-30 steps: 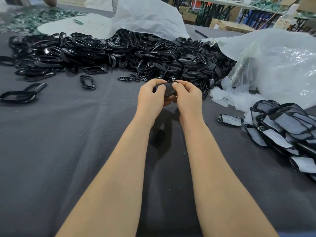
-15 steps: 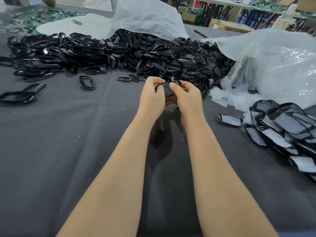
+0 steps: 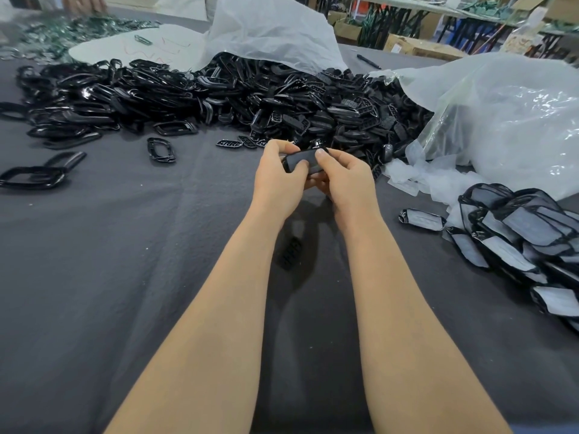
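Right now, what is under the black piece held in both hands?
Below it, a small black slotted part lies on the grey cloth, in shadow. Fingers of the left hand and right hand cover the underside of the black piece.

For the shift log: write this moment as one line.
left hand: grips part | right hand: pinches part | part: over cloth | pile: behind

1. A factory workshop for hand assembly is shown.
2. A wide table [image 3: 94,292] is covered with grey cloth and loaded with a heap of identical black plastic pieces [image 3: 250,98].
3. Bulk plastic bags [image 3: 507,114] are laid open beside it; film-covered pieces [image 3: 526,233] are stacked at the right.
4. Cardboard boxes [image 3: 419,48] and further tables [image 3: 407,4] are seen behind.
5. One black part [image 3: 302,159] is gripped between the left hand [image 3: 277,183] and the right hand [image 3: 347,180].
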`<state>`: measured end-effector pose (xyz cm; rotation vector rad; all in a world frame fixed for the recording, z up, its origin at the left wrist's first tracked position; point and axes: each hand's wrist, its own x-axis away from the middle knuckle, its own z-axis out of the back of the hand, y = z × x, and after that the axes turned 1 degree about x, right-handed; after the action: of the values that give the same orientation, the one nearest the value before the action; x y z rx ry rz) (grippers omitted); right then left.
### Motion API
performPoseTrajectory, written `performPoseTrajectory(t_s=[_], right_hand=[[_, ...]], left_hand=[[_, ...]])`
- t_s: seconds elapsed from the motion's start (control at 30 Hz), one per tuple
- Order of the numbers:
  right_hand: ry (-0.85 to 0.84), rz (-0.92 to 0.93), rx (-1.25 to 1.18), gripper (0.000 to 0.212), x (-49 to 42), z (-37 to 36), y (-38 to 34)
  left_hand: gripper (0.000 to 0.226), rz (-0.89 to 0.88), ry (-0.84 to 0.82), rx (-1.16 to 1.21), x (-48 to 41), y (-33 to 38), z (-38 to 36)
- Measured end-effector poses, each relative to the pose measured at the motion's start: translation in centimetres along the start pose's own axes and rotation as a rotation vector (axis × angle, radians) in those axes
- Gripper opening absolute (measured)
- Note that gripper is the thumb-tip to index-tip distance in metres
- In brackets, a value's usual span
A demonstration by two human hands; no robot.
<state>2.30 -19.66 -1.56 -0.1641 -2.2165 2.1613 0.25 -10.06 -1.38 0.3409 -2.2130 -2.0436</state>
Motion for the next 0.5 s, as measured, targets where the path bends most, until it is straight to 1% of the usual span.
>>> performPoseTrajectory(t_s=[0.23,0.37,0.5], right_hand=[[0.065,0.093,0.146,0.015,-0.14,-0.08,0.22],[0.059,0.066,0.091,0.011,-0.24,-0.06,0.26],[0.032,0.043,0.068,0.012,-0.43,-0.03,0.3]], left_hand=[[0.024,0.006,0.002,-0.018,-0.01,-0.17,0.07],[0.021,0.034,0.022,0.018,-0.13,-0.28,0.17],[0.02,0.035,0.033,0.028,-0.24,-0.31,0.18]])
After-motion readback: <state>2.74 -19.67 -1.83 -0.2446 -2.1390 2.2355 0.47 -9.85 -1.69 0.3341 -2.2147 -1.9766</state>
